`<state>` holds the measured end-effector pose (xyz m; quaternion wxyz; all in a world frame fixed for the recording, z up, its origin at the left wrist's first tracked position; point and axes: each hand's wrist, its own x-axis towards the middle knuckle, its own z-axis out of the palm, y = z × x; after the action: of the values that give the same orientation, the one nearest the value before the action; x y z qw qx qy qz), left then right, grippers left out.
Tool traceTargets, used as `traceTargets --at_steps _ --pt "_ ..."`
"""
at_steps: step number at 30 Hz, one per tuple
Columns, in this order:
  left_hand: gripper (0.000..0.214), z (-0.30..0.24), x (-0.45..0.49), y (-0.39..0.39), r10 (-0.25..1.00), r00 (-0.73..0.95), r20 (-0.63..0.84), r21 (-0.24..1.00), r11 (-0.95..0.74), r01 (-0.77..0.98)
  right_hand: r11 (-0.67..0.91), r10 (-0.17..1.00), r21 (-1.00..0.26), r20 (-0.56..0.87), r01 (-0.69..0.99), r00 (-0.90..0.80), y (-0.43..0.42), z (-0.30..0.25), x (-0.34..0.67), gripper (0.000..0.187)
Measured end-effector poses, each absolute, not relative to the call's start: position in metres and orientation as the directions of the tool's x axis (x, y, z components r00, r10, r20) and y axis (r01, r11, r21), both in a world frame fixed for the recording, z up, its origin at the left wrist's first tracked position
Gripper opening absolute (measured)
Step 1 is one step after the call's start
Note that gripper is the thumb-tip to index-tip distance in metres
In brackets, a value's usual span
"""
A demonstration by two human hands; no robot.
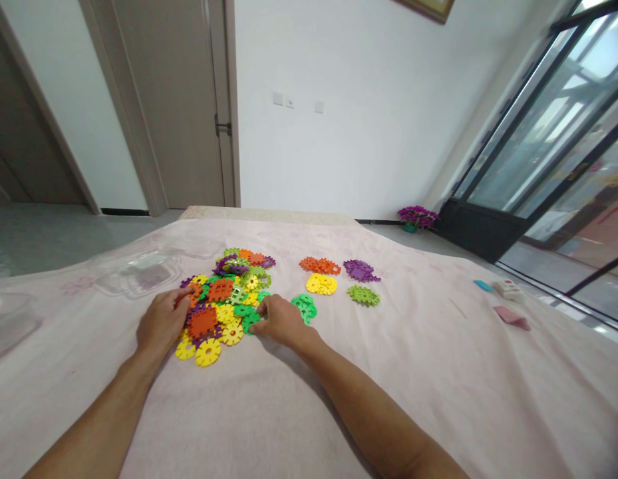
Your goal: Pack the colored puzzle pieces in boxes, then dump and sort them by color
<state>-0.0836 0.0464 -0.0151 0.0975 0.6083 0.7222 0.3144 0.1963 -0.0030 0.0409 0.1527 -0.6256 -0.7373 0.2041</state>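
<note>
A mixed heap of flat, notched plastic building pieces lies between my hands, with orange squares (203, 322), yellow discs (207, 352), purple and green ones overlapping. At the heap's left edge, my left hand (161, 320) has its fingers closed on an orange building piece (194, 294). My right hand (283, 320) pinches a green building piece (249, 319) on the heap's right side; its fingertips are partly hidden. Right of the heap are separate groups by colour: green (305, 307), yellow (321, 284), orange (319, 265), purple (361, 270) and lime (363, 295).
Clear plastic packaging (139, 269) lies on the left of the pink tablecloth (213, 426). Toward the right edge are a thin stick (457, 307), a blue item (483, 285), a white box (507, 289) and a pink cloth (511, 317).
</note>
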Motion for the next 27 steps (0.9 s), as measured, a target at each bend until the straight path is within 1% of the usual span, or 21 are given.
traceTargets --at_steps 3,6,12,15,18,21,23,27 --pt "0.048 -0.014 -0.083 0.046 0.939 -0.264 0.222 0.582 0.090 0.808 0.120 0.979 -0.605 -0.058 0.787 -0.194 0.002 0.036 0.197 0.035" --pt "0.047 -0.013 -0.083 0.045 0.939 -0.263 0.220 0.585 0.089 0.806 0.117 0.978 -0.676 -0.050 0.727 -0.203 0.012 0.038 0.207 0.031" --pt "0.047 -0.013 -0.084 0.046 0.939 -0.260 0.227 0.581 0.084 0.809 0.094 0.991 -0.709 0.003 0.699 -0.131 0.033 0.060 0.251 0.019" --pt "0.047 -0.013 -0.084 0.046 0.937 -0.265 0.228 0.585 0.086 0.807 0.085 0.989 -0.717 -0.024 0.692 -0.146 0.038 0.072 0.280 0.015" --pt "0.047 -0.013 -0.083 0.046 0.937 -0.267 0.227 0.587 0.087 0.805 0.085 0.984 -0.678 -0.057 0.730 -0.167 0.039 0.082 0.303 0.014" --pt "0.048 -0.013 -0.083 0.046 0.938 -0.265 0.223 0.584 0.089 0.807 0.100 0.992 -0.607 -0.003 0.788 -0.127 0.037 0.088 0.305 0.007" --pt "0.048 -0.012 -0.083 0.046 0.939 -0.263 0.222 0.586 0.087 0.806 0.136 0.990 -0.582 0.041 0.802 -0.138 0.033 0.087 0.291 0.004" --pt "0.048 -0.012 -0.082 0.045 0.937 -0.267 0.223 0.587 0.090 0.805 0.239 0.968 -0.507 0.053 0.828 -0.247 0.022 0.076 0.246 0.013"
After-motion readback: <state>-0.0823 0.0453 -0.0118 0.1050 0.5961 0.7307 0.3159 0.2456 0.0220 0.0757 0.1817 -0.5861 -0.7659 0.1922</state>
